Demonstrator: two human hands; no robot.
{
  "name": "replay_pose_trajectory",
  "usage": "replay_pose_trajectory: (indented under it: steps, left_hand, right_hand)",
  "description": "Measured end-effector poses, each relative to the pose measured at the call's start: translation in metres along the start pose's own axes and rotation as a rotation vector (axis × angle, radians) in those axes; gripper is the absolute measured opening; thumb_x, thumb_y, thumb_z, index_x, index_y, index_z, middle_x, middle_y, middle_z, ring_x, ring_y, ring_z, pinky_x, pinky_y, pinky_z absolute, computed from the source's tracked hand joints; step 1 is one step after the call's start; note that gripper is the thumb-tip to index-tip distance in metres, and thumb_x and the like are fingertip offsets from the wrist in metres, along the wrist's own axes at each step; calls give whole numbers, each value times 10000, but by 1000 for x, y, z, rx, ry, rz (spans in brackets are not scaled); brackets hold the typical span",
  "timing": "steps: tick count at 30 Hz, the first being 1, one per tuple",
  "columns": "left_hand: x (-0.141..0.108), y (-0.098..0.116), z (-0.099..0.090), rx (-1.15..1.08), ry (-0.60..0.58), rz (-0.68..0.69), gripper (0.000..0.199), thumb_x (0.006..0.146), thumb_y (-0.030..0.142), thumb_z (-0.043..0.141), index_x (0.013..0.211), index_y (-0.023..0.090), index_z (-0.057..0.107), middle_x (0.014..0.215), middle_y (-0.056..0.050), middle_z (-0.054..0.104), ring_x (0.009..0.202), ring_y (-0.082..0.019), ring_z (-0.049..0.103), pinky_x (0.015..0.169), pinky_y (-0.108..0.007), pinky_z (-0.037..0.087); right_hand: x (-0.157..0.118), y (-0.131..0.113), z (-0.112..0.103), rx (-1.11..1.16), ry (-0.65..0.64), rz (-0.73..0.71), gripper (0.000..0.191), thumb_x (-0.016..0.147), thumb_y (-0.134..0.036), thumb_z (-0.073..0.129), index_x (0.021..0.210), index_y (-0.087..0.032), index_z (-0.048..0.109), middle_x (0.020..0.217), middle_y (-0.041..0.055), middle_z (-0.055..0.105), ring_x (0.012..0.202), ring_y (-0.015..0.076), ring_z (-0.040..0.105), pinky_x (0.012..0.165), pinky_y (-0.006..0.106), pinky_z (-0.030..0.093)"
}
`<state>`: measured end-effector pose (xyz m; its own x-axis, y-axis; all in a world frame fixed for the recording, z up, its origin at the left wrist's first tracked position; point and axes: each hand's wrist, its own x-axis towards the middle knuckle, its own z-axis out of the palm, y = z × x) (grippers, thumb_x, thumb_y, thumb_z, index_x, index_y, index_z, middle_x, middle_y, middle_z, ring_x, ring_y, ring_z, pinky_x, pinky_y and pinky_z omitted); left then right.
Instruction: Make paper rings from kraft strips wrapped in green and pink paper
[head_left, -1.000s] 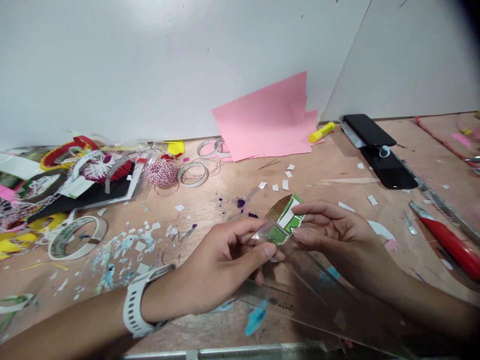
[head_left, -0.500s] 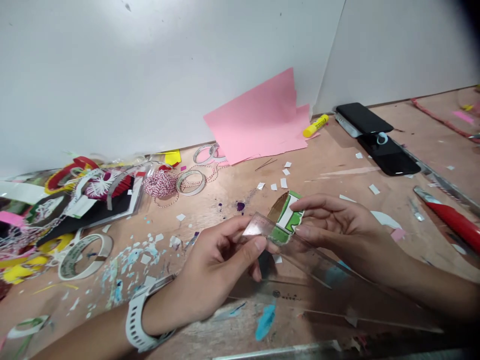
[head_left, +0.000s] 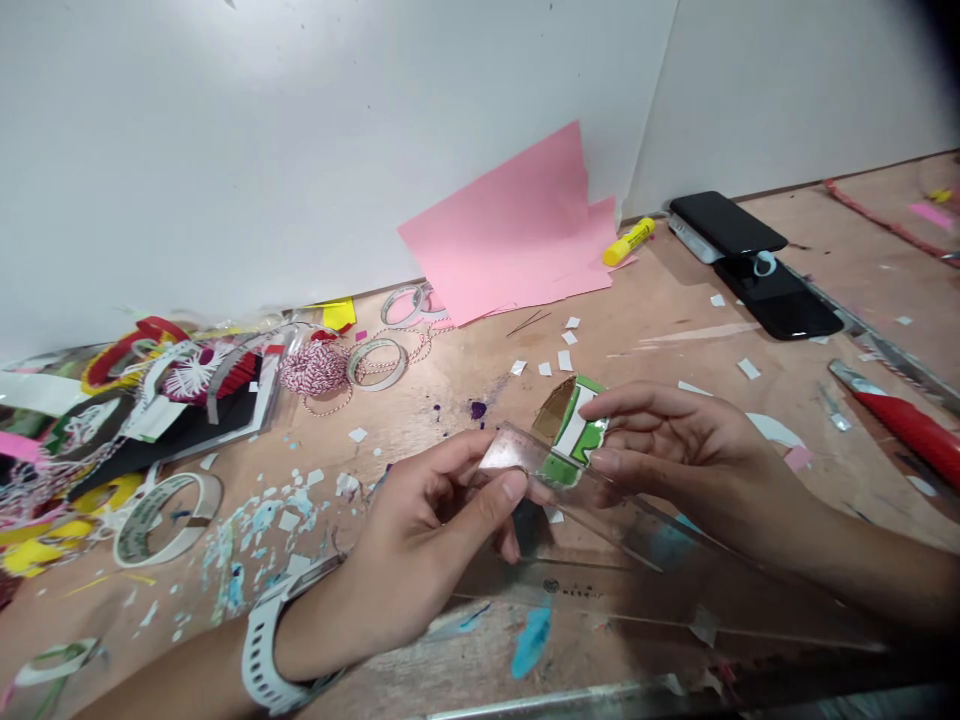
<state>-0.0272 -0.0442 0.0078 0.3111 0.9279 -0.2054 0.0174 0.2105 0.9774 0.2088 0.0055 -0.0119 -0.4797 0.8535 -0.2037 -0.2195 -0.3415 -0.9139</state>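
My left hand pinches the clear set square, my right hand the green cardboard, which a loose grip could skew

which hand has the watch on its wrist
The left hand, its thumb on the clear set square: a white watch circles its wrist, while the right hand has a bare wrist.

Forearms angle inward from either side, the left grip with its thumb extended over curled fingers, the right grip pinching, index fingertip near its thumb
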Motion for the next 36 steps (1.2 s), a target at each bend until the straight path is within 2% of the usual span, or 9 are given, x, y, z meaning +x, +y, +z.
replay_pose_trajectory:
  steps: [21,36]
  left_hand:
    - [0,0,-1,41,20,28,169,1028,300,601,1031,165,703,967,-43,752,651,-93,620,650,-226,502]
    - [3,0,0,18,27,40,181,1029,301,597,1042,155,702,966,-52,752,651,-95,629,641,-219,522]
  right_hand:
    - [-2,1,-5,-1,-37,-18,298,855,-180,822,1121,-286,739,962,-8,786,753,118,773,710,184,637]
    - [0,-1,-2,-7,-15,-5,276,834,-209,846,1083,-270,746,913,3,796,773,134,781,737,204,629]
